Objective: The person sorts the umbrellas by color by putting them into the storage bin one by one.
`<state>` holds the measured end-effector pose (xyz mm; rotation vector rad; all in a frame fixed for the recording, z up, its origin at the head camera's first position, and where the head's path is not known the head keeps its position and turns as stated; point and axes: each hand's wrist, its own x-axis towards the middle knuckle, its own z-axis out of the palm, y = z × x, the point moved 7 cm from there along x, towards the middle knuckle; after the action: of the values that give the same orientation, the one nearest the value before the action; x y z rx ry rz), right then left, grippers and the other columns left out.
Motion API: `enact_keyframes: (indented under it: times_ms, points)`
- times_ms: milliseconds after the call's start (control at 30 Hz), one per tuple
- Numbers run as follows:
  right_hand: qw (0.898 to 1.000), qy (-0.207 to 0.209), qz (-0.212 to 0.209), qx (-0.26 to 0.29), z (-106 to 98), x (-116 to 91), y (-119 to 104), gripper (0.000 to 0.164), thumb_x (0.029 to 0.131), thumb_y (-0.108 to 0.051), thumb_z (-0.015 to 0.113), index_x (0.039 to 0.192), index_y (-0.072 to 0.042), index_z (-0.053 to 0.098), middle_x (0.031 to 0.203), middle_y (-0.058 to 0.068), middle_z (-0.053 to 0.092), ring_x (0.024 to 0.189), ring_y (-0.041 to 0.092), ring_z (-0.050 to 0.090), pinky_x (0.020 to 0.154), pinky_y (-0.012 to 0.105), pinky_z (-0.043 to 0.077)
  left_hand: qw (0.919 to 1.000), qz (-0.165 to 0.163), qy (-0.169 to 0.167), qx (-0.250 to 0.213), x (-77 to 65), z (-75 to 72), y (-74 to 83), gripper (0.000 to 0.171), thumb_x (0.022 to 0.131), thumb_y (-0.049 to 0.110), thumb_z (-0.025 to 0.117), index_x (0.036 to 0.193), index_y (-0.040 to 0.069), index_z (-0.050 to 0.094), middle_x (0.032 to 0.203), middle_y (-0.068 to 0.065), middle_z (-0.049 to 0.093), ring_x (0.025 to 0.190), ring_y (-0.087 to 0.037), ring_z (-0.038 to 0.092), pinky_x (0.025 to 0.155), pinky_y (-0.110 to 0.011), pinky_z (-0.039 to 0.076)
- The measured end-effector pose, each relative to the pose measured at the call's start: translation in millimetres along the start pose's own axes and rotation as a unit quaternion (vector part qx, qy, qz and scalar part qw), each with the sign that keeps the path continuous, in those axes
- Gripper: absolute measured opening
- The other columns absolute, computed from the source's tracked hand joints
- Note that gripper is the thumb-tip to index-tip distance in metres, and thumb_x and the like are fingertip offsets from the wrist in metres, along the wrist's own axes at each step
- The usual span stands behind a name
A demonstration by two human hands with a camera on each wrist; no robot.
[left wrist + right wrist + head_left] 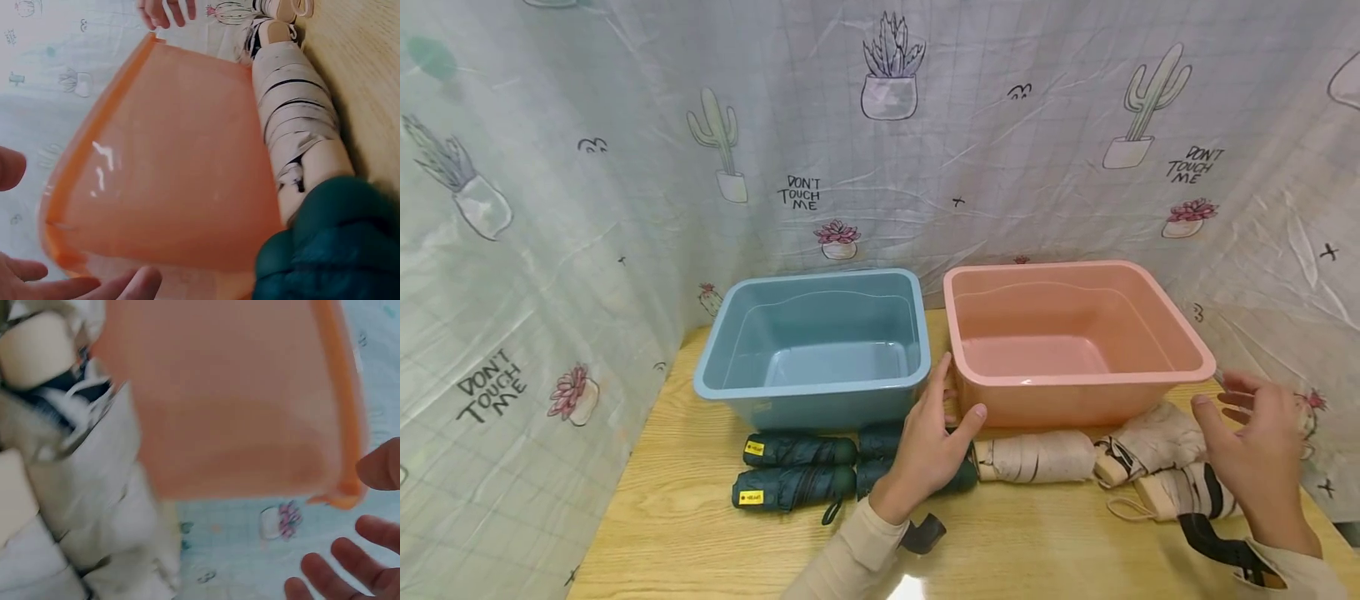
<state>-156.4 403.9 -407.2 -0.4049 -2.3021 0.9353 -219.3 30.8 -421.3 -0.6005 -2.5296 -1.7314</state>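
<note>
A pink plastic bin [1075,404] stands between my two hands. Beside its left end is my left hand [928,446], thumb apart from the fingers and nothing in its grasp. My right hand [1262,442] hovers off the front right corner with fingers spread, also holding nothing; in the right wrist view its thumb [381,465] overlaps the bin's rim. In front of the bin lie several beige folded umbrellas [1037,457]. Dark green folded umbrellas [793,487] lie further left, some partly hidden behind my left hand and wrist.
A blue plastic bin [831,400] stands left of the pink one, with a narrow gap between. Both bins show bare floors. Behind them hangs a cactus-printed curtain [1000,192]. Everything rests on a wooden table [700,550].
</note>
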Motion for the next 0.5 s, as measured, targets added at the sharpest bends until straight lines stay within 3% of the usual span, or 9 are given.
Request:
enact_keyframes:
  times_ms: [133, 167, 267, 367, 433, 500]
  points:
    - [0.996, -0.078, -0.003, -0.034, 9.4, 6.3, 21.9, 0.053, 0.095, -0.016, 0.065, 0.139, 0.010, 0.050, 0.130, 0.026, 0.048, 0.088, -0.018, 0.034, 0.068, 0.007, 0.031, 0.9996, 0.002, 0.008, -0.026, 6.4, 4.4, -4.2, 0.076, 0.104, 0.044, 0.054, 0.165, 0.021, 0.015, 0.164, -0.004, 0.037, 0.139, -0.029, 0.052, 0.099, -0.042, 0.056]
    - [0.995, -0.097, -0.010, -0.039, 11.6, 8.0, 26.7, 0.053, 0.096, -0.016, 0.064, 0.138, 0.012, 0.049, 0.131, 0.031, 0.048, 0.091, -0.012, 0.042, 0.066, 0.007, 0.031, 0.9993, 0.004, 0.009, -0.035, 8.0, 5.5, -4.3, 0.075, 0.105, 0.043, 0.054, 0.165, 0.019, 0.016, 0.165, -0.005, 0.037, 0.140, -0.030, 0.051, 0.101, -0.043, 0.055]
    - [0.986, -0.146, -0.029, -0.068, 16.8, 15.9, 39.4, 0.052, 0.100, -0.019, 0.062, 0.134, 0.017, 0.049, 0.127, 0.039, 0.050, 0.097, 0.021, 0.059, 0.065, 0.013, 0.035, 0.9986, 0.009, 0.017, -0.050, 13.2, 8.0, -4.8, 0.073, 0.106, 0.041, 0.052, 0.165, 0.016, 0.017, 0.164, -0.008, 0.036, 0.143, -0.031, 0.048, 0.107, -0.046, 0.051]
    - [0.973, -0.209, -0.026, -0.098, 22.2, 24.2, 53.2, 0.056, 0.103, -0.026, 0.058, 0.134, 0.019, 0.046, 0.126, 0.044, 0.049, 0.102, 0.060, 0.054, 0.066, 0.033, 0.050, 0.9971, 0.013, 0.025, -0.071, 18.3, 10.3, -5.4, 0.073, 0.106, 0.038, 0.052, 0.165, 0.014, 0.017, 0.164, -0.009, 0.037, 0.144, -0.029, 0.048, 0.111, -0.050, 0.047]
    - [0.959, -0.258, -0.025, -0.117, 26.6, 28.5, 62.2, 0.059, 0.104, -0.029, 0.056, 0.134, 0.021, 0.044, 0.127, 0.047, 0.048, 0.103, 0.064, 0.055, 0.067, 0.052, 0.053, 0.9956, 0.014, 0.030, -0.088, 21.5, 12.1, -6.6, 0.072, 0.106, 0.036, 0.053, 0.165, 0.013, 0.017, 0.163, -0.009, 0.038, 0.143, -0.027, 0.049, 0.112, -0.049, 0.046]
    - [0.942, -0.311, -0.023, -0.127, 32.0, 30.4, 70.6, 0.062, 0.106, -0.031, 0.053, 0.133, 0.024, 0.043, 0.128, 0.050, 0.046, 0.104, 0.065, 0.055, 0.072, 0.062, 0.053, 0.9934, 0.012, 0.034, -0.109, 24.1, 13.8, -7.7, 0.072, 0.106, 0.034, 0.053, 0.165, 0.013, 0.016, 0.163, -0.008, 0.039, 0.142, -0.024, 0.050, 0.112, -0.046, 0.046]
